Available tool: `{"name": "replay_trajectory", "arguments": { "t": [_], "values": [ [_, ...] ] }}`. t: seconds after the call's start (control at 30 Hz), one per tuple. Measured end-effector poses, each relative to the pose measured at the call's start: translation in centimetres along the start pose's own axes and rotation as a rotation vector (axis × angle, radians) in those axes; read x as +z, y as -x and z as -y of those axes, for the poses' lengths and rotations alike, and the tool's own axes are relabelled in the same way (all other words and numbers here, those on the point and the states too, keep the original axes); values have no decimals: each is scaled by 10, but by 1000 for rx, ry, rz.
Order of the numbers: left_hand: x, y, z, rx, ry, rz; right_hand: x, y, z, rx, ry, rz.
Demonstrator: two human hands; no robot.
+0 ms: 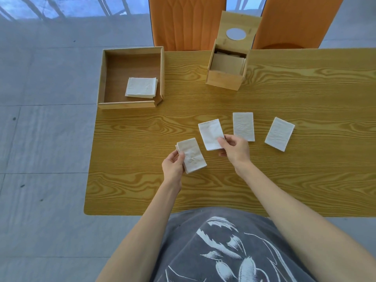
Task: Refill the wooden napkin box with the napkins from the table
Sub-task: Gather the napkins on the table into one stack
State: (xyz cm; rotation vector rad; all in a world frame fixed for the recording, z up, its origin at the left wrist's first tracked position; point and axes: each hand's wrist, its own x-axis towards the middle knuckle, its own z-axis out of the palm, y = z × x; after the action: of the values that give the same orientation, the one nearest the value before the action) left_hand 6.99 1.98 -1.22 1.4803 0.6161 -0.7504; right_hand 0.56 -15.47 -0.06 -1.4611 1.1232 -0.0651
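Gathering was under way but far from finished. The left hand (173, 164) held a small stack of napkins (191, 155) just above the table (305, 180), thumb on top and fingers curled beneath, clamped on its near-left edge. The right hand (234, 148) had its thumb and forefinger pinched on the near corner of the next napkin (210, 132), which looked partly lifted off the wood. Two more folded napkins lay flat and untouched to the right — one upright (243, 126) just beside the right hand, the other tilted (279, 133) and a little further out.

The wooden napkin box (225, 68) stood at the far edge of the table with its round-holed lid (240, 27) swung up and open; something pale brown sat inside, though whether that was paper or a liner could not be told. A shallow wooden tray (132, 104) at the far left held another stack of white napkins (141, 87). By this reckoning nothing held in the hands had yet reached the box — collecting the two loose napkins and loading the lot remained.
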Motion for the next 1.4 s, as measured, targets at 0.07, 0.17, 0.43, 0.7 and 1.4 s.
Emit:
{"name": "replay_trajectory", "arguments": {
  "t": [0.07, 0.17, 0.43, 0.7, 1.4],
  "values": [
    [3, 0, 1, 11, -14, 2, -1, 8, -3, 12, -41, 75],
    [10, 2, 0, 14, -22, 17, 4, 18, -11, 37, -44, 164],
    [12, 5, 0, -31, 29, 22, 15, 18, -26, -47, 272, 136],
    [16, 2, 0, 29, -93, 36, 15, 16, -24, -169, 595, 32],
    [30, -10, 4, 114, -307, -58, -43, -48, 16, 117, 666, -367]
  ]
}}
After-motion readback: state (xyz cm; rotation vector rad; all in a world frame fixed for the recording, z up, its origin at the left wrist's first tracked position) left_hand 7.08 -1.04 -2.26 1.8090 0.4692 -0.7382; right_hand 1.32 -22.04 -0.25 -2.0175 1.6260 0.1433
